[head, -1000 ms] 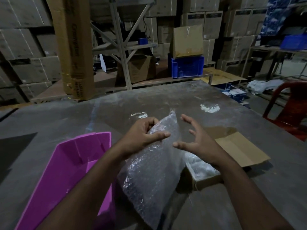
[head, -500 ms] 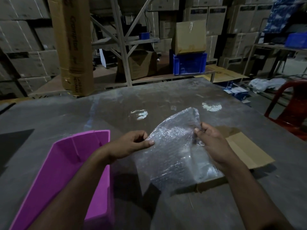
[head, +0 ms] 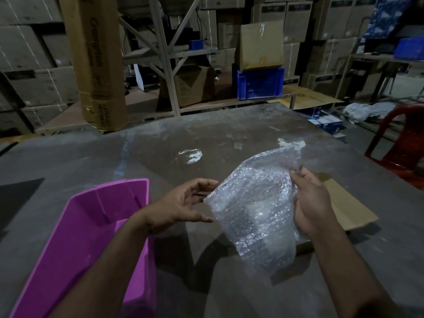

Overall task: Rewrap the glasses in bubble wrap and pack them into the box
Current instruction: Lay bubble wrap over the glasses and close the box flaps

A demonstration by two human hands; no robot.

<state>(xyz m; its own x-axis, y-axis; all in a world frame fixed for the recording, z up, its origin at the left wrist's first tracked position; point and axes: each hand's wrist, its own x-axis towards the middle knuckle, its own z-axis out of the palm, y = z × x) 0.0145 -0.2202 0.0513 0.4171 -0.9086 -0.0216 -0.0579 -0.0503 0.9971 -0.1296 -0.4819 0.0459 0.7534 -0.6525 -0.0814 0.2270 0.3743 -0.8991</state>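
A clear sheet of bubble wrap [head: 257,210] hangs in the air between my hands, above the grey table [head: 241,129]. My right hand [head: 312,203] grips its right edge, fingers curled into the plastic. My left hand [head: 183,205] is at the left edge, with thumb and fingers spread apart and the wrap's corner lying between them. An open, low cardboard box [head: 344,203] lies on the table under my right hand, its flap spread to the right. Most of its inside is hidden by the wrap and my hand. I cannot make out any glasses.
A pink plastic bin [head: 96,226] sits at the table's near left, under my left forearm. A red plastic chair [head: 401,145] stands off the right edge. Behind the table are metal racks, stacked cartons and a blue crate [head: 259,83].
The wrap has shifted right and spread out between my hands. My right hand went from open to gripping the right edge. My left thumb and fingers have parted at the left corner.
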